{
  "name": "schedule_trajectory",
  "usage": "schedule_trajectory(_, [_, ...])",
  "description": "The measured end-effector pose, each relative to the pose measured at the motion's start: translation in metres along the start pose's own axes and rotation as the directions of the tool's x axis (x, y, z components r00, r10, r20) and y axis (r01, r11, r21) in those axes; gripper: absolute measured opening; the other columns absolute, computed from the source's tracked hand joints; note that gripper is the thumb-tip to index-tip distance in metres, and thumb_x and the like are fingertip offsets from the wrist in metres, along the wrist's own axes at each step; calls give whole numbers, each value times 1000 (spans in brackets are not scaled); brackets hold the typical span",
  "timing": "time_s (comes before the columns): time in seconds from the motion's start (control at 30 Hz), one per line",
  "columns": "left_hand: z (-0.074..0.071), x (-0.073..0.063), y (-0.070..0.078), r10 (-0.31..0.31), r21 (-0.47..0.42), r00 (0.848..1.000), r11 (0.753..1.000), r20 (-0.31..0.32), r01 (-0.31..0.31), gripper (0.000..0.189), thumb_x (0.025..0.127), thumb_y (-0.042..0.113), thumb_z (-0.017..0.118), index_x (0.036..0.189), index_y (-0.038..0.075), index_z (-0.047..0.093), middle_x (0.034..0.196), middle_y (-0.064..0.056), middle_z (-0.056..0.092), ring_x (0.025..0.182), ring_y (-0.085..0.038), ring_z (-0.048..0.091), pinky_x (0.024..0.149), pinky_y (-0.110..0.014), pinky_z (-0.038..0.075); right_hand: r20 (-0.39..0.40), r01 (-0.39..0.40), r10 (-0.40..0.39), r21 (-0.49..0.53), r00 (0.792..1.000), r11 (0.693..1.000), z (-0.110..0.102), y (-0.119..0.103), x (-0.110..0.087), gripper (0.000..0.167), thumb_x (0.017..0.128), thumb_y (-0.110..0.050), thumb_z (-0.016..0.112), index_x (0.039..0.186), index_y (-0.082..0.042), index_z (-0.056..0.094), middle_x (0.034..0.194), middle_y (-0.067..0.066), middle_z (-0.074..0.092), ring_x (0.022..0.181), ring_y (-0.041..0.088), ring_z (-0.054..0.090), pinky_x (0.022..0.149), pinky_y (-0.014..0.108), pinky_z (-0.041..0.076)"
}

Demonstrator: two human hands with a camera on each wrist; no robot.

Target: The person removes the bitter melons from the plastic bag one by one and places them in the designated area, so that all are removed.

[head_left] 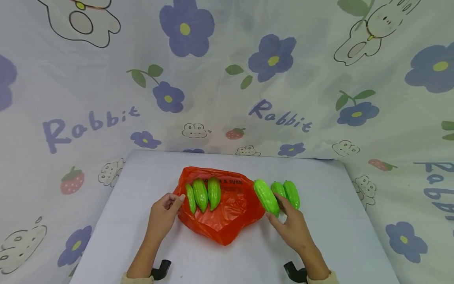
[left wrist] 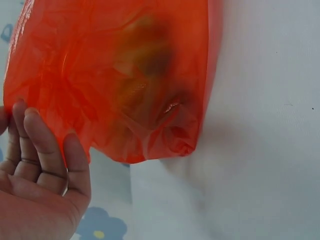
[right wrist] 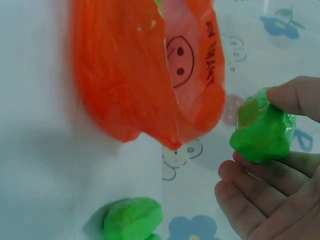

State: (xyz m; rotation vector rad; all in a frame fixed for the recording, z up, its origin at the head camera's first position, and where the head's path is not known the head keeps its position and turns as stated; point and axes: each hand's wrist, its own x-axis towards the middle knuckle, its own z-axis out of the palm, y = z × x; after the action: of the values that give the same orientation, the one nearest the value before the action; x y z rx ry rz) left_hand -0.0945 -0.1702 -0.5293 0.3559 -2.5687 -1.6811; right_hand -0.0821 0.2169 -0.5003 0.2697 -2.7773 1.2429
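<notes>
1. Starting nearest: bare front strip of the white surface (head_left: 227,268), between two black wrist fittings (head_left: 161,269), offering room for both forearms to shift.

2. Pinching the left rim of the red bag (head_left: 227,236) with the left hand (head_left: 163,213), thumb and fingers nearly together on thin plastic. Probably best to hold that edge outward, without tugging, so as to stop the mouth folding.

3. And now, holding a bright green vegetable (head_left: 266,197) in the right hand's (head_left: 292,228) grip, thumb on one side, fingers on the other, opened only to its thickness. Poised just beside the bag's right rim, with a gap showing in the right wrist view.

4. Looking into the bag: three darker green pieces (head_left: 214,193) lying toward the left, bare red plastic to their right. Likely wise to clear the rim, tip one end in, lower into that bare part and let go low. Main risk: dragging the rim inward.

5. Close behind the right knuckles: two more green vegetables (head_left: 291,194), side by side. Mind the fingers; better to back out upward or frontward.

6. Farthest: narrow strip behind the bag, then the back edge and flowered cloth (head_left: 213,118). More room toward the right edge.
</notes>
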Motion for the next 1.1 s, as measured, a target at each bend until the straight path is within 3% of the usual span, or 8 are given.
schedule_trajectory(0.3, [0, 3, 3, 8, 9, 1000, 1000, 18, -8, 41, 103, 49, 64, 100, 8, 67, 85, -16, 63, 71, -24, 55, 58, -27, 49, -119, -45, 41, -37, 992, 998, -14, 12, -2, 66, 91, -11, 82, 148, 0, 50, 142, 24, 60, 124, 42, 65, 97, 54, 53])
schedule_trajectory(0.47, [-2, 2, 0, -8, 14, 1000, 1000, 14, 8, 39, 103, 48, 65, 100, 9, 67, 85, -19, 64, 74, -29, 58, 57, -27, 50, -140, -35, 29, -41, 990, 999, -18, 17, -2, 66, 91, -12, 83, 148, 1, 50, 142, 25, 60, 123, 42, 65, 96, 54, 53])
schedule_trajectory(0.67, [-1, 4, 0, 15, 12, 1000, 1000, 18, -15, 39, 103, 48, 65, 99, 9, 66, 84, -19, 63, 70, -22, 55, 57, -28, 48, -189, -42, 32, -46, 981, 998, -20, 29, -4, 69, 87, -9, 86, 146, 2, 50, 139, 25, 62, 120, 44, 66, 94, 54, 55])
schedule_trajectory(0.97, [0, 3, 2, -19, -3, 999, 1000, 27, 19, 40, 103, 46, 65, 100, 7, 66, 86, -19, 63, 79, -36, 59, 58, -27, 50, -237, -92, 81, -36, 968, 995, -23, 44, -6, 63, 92, -11, 81, 145, 3, 49, 138, 26, 62, 123, 45, 64, 98, 50, 51])
schedule_trajectory(1.1, [0, 3, 3, -21, 3, 999, 1000, 30, 21, 38, 104, 46, 65, 100, 8, 65, 85, -17, 63, 77, -33, 59, 59, -26, 50, -254, -102, 94, -20, 963, 995, -24, 52, -7, 62, 93, -11, 81, 145, 3, 50, 138, 26, 62, 124, 45, 63, 99, 50, 50])
